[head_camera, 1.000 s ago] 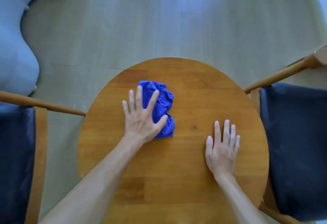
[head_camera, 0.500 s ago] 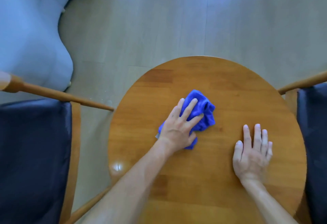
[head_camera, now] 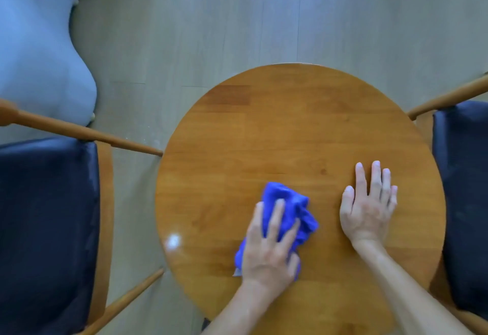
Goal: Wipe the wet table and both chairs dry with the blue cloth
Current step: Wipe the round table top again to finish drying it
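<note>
A round wooden table [head_camera: 290, 123] fills the middle of the view. The crumpled blue cloth [head_camera: 284, 204] lies on its near half, and my left hand [head_camera: 269, 250] presses down on it with fingers spread over the fabric. My right hand [head_camera: 368, 205] rests flat on the bare tabletop to the right of the cloth, holding nothing. A wet shiny spot [head_camera: 173, 242] glints near the table's left edge. The left chair [head_camera: 47, 229] and the right chair [head_camera: 464, 202], both with dark navy seat cushions and wooden arms, flank the table.
A pale blue upholstered sofa [head_camera: 39, 57] curves along the upper left, beyond the left chair. Grey wood-plank floor [head_camera: 264, 17] lies beyond the table's far edge.
My left hand has dragged the blue cloth from the table's middle toward me, down the near half. My view has shifted left, showing more of the left chair. My right hand stays planted.
</note>
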The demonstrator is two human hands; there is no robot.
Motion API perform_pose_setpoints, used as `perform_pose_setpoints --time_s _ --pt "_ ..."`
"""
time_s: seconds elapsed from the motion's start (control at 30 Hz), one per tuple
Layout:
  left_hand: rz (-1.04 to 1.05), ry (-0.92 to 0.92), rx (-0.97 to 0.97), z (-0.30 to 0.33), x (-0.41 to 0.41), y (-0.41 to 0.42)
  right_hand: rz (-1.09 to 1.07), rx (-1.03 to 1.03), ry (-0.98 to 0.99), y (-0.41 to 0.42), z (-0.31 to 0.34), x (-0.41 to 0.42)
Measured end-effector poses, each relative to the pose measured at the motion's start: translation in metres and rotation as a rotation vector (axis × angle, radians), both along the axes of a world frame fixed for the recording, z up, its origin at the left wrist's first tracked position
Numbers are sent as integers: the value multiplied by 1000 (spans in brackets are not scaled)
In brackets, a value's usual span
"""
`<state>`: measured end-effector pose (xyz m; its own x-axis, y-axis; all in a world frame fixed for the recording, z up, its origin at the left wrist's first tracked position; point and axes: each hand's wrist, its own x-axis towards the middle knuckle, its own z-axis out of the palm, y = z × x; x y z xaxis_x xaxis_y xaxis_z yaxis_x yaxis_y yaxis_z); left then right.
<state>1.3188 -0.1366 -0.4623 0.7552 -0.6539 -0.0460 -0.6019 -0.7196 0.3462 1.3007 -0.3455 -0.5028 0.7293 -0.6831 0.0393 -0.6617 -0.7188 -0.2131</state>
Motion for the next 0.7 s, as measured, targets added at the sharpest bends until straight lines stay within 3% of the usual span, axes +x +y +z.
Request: perform_pose_setpoints --time_s 0.1,0.17,0.3,0.4,0.47,0.6,0.7 --pt "-178 38 -32 -1 12 -6 11 6 -7 0 2 0" --pt "-179 -9 -41 -4 37 30 15 32 10 0 4 -1" --pt "268 -80 -1 -10 72 134 19 40 45 3 6 0" --pt "523 -28 53 -9 26 158 17 50 61 4 9 1" --pt "528 0 63 -10 -29 136 22 71 72 5 10 0" --pt "287 183 90 2 -120 30 40 250 84 -5 19 1" --pt "361 351 24 25 -142 -52 20 501 -86 -12 41 -9"
